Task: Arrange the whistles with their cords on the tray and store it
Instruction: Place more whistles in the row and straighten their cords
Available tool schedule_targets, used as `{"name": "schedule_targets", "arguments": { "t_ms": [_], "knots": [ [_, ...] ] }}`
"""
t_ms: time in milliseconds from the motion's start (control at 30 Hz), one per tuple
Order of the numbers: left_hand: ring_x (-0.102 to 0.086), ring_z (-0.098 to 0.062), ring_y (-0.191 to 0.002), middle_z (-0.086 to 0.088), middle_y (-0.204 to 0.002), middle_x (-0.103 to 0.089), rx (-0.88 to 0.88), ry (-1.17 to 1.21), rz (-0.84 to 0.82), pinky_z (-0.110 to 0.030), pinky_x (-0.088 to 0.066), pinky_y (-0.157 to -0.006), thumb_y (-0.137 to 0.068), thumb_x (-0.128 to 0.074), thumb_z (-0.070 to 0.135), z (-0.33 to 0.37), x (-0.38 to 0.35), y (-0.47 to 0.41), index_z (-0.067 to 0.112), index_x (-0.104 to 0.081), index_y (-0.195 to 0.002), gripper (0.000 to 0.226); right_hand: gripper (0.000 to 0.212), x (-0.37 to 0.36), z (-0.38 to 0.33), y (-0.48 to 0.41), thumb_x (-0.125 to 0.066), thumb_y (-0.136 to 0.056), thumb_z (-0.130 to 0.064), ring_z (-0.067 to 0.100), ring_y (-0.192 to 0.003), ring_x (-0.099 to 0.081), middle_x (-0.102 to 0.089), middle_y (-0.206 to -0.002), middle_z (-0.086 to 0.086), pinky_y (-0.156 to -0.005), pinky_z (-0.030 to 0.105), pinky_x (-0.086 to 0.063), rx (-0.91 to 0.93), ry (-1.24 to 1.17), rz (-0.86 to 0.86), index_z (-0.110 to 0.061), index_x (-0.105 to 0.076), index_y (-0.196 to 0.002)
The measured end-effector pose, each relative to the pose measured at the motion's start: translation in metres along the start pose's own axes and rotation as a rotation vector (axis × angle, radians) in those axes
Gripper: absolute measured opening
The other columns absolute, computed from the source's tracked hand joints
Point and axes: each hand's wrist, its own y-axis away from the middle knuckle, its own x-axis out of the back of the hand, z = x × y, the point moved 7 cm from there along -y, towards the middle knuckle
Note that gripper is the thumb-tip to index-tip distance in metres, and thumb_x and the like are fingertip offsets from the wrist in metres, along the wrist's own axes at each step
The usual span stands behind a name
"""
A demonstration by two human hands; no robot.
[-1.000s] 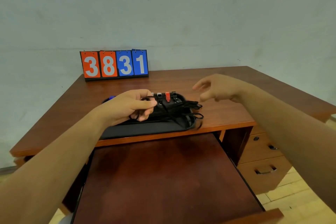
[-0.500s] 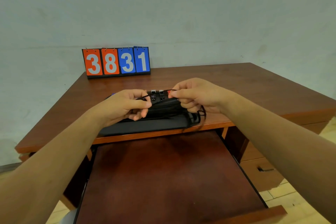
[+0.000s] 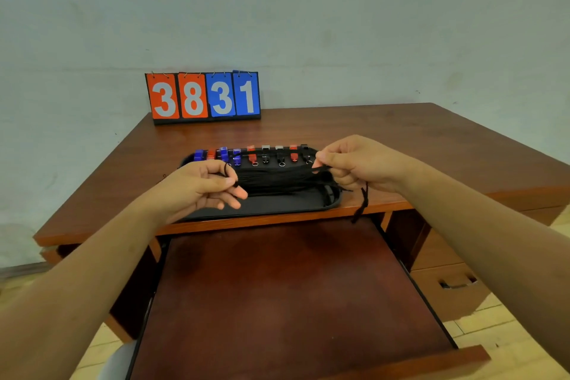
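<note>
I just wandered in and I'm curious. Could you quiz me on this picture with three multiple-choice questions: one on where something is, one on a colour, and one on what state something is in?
1. Where is the row of whistles?
A. Along the far edge of the tray
B. On the floor
C. Inside a closed drawer

2. What colours are the cards of the scoreboard?
A. All green
B. Two yellow, two white
C. Two orange, two blue

3. What are the left hand and the right hand doing?
A. Lying flat on the desk
B. Each pinching an end of the bundle of cords
C. Each holding a whistle

Answers:
1 A: the whistles line the tray's far rim.
2 C: orange 3 and 8, blue 3 and 1.
3 B: the black bundle stretches between the curled fingers above the tray.
</note>
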Motion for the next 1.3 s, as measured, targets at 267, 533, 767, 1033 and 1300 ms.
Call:
{"name": "schedule_targets", "arguments": {
  "t_ms": [267, 533, 767, 1033, 1300],
  "knots": [
    [-0.062, -0.014, -0.059, -0.013, -0.081, -0.07, -0.04, -0.102, 0.1, -0.019, -0.048, -0.051, -0.1, -0.047, 0.011, -0.001, 0.02, 0.006, 0.002, -0.06, -0.106, 0.017, 0.031, 0.008, 0.02, -0.004, -0.046, -0.105, -0.026, 0.012, -0.048, -0.021, -0.03, -0.055, -0.003, -0.045, 0.025, -0.018, -0.045, 0.046, 0.036, -0.003, -0.067, -0.107],
    [-0.059, -0.02, -0.062, -0.01, -0.076, -0.072, -0.035, -0.424, 0.322, -0.027, -0.043, -0.056, -0.1, -0.051, 0.013, -0.013, 0.065, 0.021, 0.002, -0.062, -0.098, 0.016, 0.034, 0.019, 0.048, 0.001, -0.051, -0.101, -0.038, 0.012, -0.049, -0.025, -0.031, -0.058, -0.002, -0.051, 0.027, -0.028, -0.085, 0.254, 0.072, -0.007, -0.066, -0.096],
    [-0.066, -0.012, -0.077, 0.003, -0.084, -0.073, -0.001, -0.688, 0.48, -0.027, -0.051, -0.073, -0.092, -0.066, 0.022, -0.028, 0.096, 0.033, 0.022, -0.072, -0.092, 0.006, 0.03, 0.042, 0.06, 0.0, -0.051, -0.102, -0.027, 0.012, -0.051, -0.044, -0.051, -0.055, -0.004, -0.061, 0.025, -0.044, -0.024, 0.405, 0.283, -0.026, -0.07, -0.079],
    [-0.061, -0.002, -0.08, 0.009, -0.085, -0.069, 0.017, -0.871, 0.483, -0.016, -0.04, -0.066, -0.087, -0.071, 0.024, -0.04, 0.098, 0.026, 0.029, -0.072, -0.086, 0.005, 0.007, 0.045, 0.074, -0.008, -0.062, -0.096, -0.019, 0.015, -0.06, -0.064, -0.072, -0.073, 0.002, -0.063, 0.026, -0.048, 0.001, 0.442, 0.408, -0.014, -0.065, -0.092],
    [-0.056, -0.002, -0.077, 0.009, -0.086, -0.062, 0.008, -1.074, 0.403, -0.015, -0.037, -0.063, -0.087, -0.071, 0.024, -0.035, 0.096, 0.016, 0.028, -0.074, -0.089, 0.005, 0.007, 0.044, 0.082, -0.015, -0.067, -0.093, -0.021, 0.013, -0.078, -0.068, -0.07, -0.086, -0.005, -0.065, 0.02, -0.047, -0.019, 0.566, 0.443, -0.022, -0.068, -0.086]
  ]
}}
